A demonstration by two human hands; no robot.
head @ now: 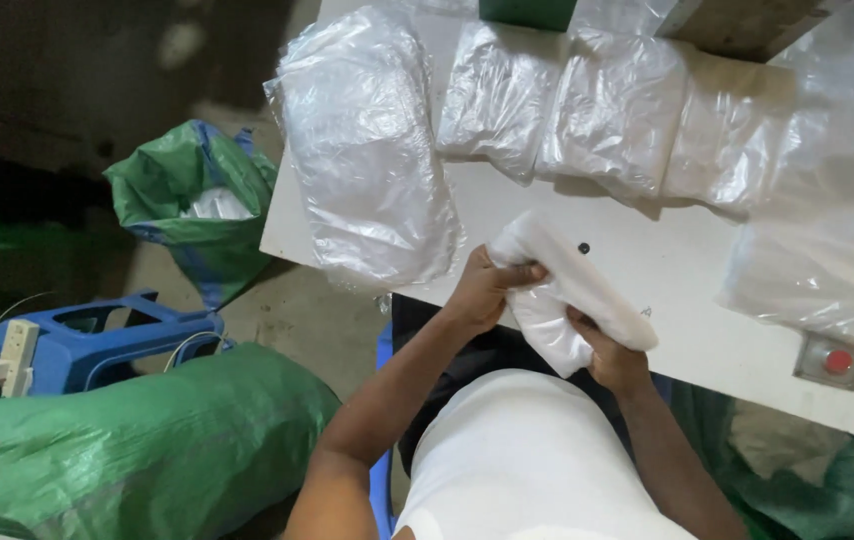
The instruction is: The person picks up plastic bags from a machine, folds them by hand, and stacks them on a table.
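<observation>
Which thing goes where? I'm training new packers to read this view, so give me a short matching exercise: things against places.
Things:
1. white cloth
2. red button
3. blue stool
4. open green sack

Places:
A. on the floor left of the table, holding white stuff
B. between the left hand and right hand
C. on the floor by a power strip
D. at the table's near right corner

Pairs: 1-B, 2-D, 3-C, 4-A

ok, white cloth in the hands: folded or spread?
Folded. The white cloth is bunched into a thick roll, left hand gripping one end, right hand under the other, at the white table edge.
</observation>
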